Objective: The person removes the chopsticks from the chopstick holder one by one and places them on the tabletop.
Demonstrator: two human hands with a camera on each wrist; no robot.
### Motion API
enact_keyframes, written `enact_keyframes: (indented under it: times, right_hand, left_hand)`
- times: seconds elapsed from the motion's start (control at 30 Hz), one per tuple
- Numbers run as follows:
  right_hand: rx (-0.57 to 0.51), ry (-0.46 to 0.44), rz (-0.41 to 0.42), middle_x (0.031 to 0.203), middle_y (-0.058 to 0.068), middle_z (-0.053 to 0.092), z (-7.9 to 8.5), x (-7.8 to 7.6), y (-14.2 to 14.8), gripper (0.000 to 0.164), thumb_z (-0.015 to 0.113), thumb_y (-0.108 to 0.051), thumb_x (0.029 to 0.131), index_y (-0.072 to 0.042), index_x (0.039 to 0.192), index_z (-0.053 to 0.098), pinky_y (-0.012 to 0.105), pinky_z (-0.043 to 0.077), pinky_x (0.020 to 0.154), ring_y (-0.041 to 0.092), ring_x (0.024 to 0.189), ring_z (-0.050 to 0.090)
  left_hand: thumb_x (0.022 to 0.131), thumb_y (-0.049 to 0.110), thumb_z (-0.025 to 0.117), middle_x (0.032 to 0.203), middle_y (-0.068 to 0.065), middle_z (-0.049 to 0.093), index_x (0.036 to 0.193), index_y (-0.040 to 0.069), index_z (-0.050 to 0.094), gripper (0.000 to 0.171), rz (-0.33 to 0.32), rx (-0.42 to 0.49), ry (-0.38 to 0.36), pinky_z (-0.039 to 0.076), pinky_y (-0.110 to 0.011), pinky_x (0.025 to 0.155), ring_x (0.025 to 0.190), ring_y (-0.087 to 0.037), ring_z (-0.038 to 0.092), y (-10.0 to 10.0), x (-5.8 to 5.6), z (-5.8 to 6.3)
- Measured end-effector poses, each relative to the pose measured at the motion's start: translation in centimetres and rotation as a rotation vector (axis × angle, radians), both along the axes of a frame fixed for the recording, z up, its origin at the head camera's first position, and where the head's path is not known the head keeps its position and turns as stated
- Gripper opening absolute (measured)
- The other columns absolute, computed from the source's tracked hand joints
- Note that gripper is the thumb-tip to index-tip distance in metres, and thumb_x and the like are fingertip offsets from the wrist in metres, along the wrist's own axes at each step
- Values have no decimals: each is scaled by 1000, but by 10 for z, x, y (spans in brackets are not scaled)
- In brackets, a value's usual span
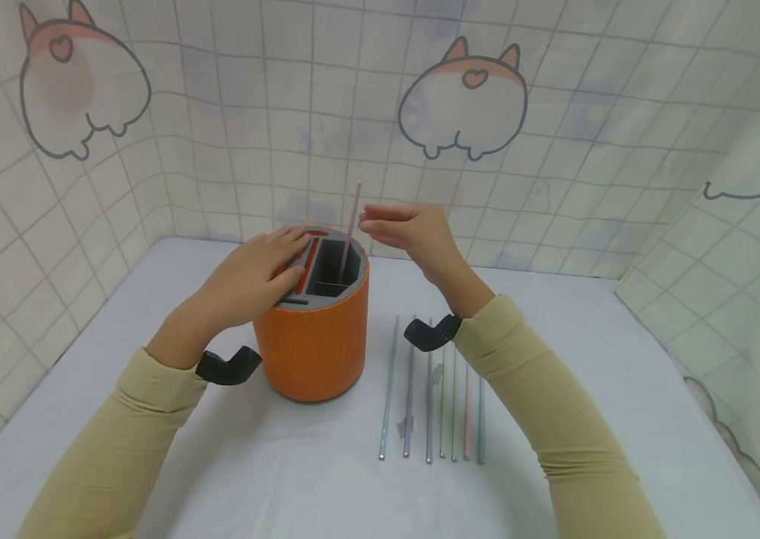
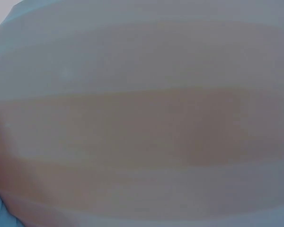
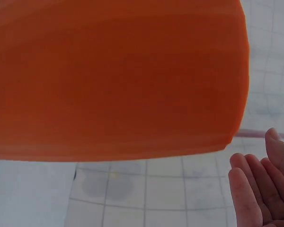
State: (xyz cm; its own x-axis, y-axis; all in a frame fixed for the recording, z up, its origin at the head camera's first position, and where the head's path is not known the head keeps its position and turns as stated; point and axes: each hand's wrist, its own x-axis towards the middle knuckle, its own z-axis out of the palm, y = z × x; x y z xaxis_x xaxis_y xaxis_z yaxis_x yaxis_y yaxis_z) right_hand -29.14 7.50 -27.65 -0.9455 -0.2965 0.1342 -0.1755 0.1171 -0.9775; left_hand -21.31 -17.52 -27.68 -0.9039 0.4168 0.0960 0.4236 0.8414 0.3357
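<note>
An orange round desk organizer (image 1: 312, 352) with a grey compartmented top stands on the table. My left hand (image 1: 245, 277) rests on the left part of its top, fingers spread over the slots. One thin pinkish stick (image 1: 355, 206) stands leaning in the large right-hand compartment, its lower end inside. Close to the stick's upper part is my right hand (image 1: 413, 228), its fingers extended and thumb apart from them. In the right wrist view the thumb overlaps the stick (image 3: 253, 134), which is not gripped. The left wrist view is a blurred close-up.
Several thin pastel sticks (image 1: 430, 404) lie side by side on the white tabletop (image 1: 272, 479), right of the organizer; the right forearm partly covers them. A tile-patterned curtain (image 1: 326, 112) with cartoon animals hangs behind the table and along both sides.
</note>
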Motion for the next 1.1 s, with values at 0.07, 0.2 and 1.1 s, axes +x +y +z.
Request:
enact_keyframes:
  times: [0.07,0.2,1.1]
  right_hand:
    - [0,24,1,116,9,75,2,1,-6,36,78,-16,86,-6,120,73,30,57,97,19,111,71]
    - [-13,46,-13,110,10,76,5,3,-16,31,79,-15,85,-4,114,75,30,58,95,18,107,72]
    - [-655,313,-202,82,13,77,104,54,32,18,80,3,77,7,95,77,31,62,80,24,78,76]
  left_hand:
    - [106,30,35,165,-13,25,158,7,27,58,1,3,-2,11,-52,128,155,-34,16,0,0,0]
    - [105,31,35,165,-13,25,158,8,26,58,1,13,-3,11,-52,128,155,-34,17,1,-1,0]
    - [106,30,36,165,-12,25,157,6,27,57,-12,3,15,11,-52,128,155,-34,16,2,-3,-2]
